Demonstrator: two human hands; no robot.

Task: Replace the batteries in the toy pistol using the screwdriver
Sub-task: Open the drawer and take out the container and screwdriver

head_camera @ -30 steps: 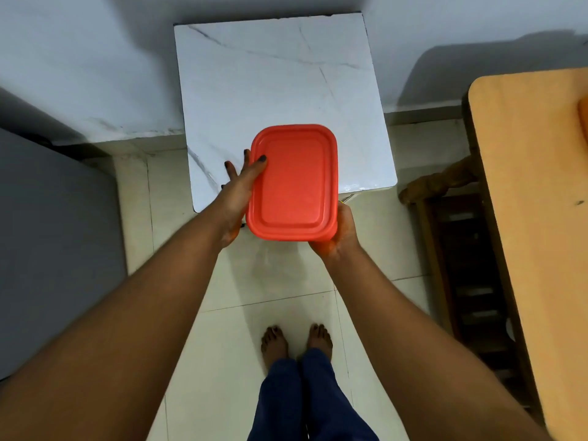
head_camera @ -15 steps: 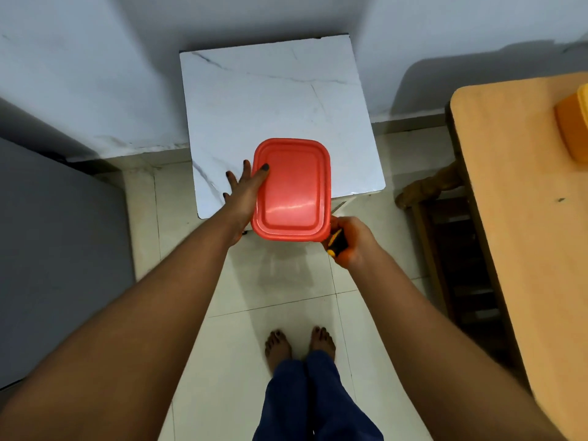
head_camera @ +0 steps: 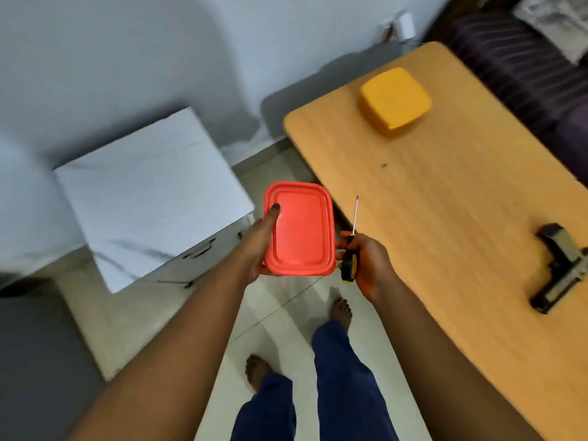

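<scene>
My left hand (head_camera: 259,245) grips a red lidded plastic box (head_camera: 300,229) by its left side, thumb on the lid, in the air over the floor. My right hand (head_camera: 366,261) holds a screwdriver (head_camera: 350,249) with a black and yellow handle, its thin shaft pointing up and away. The toy pistol (head_camera: 561,268), black and grey, lies on the wooden table (head_camera: 445,218) at the far right, well apart from both hands.
A yellow box (head_camera: 394,100) sits at the far end of the wooden table. A white marble-patterned side table (head_camera: 149,192) stands to the left against the wall. My bare feet stand on the tiled floor (head_camera: 280,307). A dark sofa (head_camera: 525,65) lies beyond the table.
The view has swung right from the white side table toward the wooden table. The red box came off the white table with my left hand. The screwdriver now shows in full in my right hand.
</scene>
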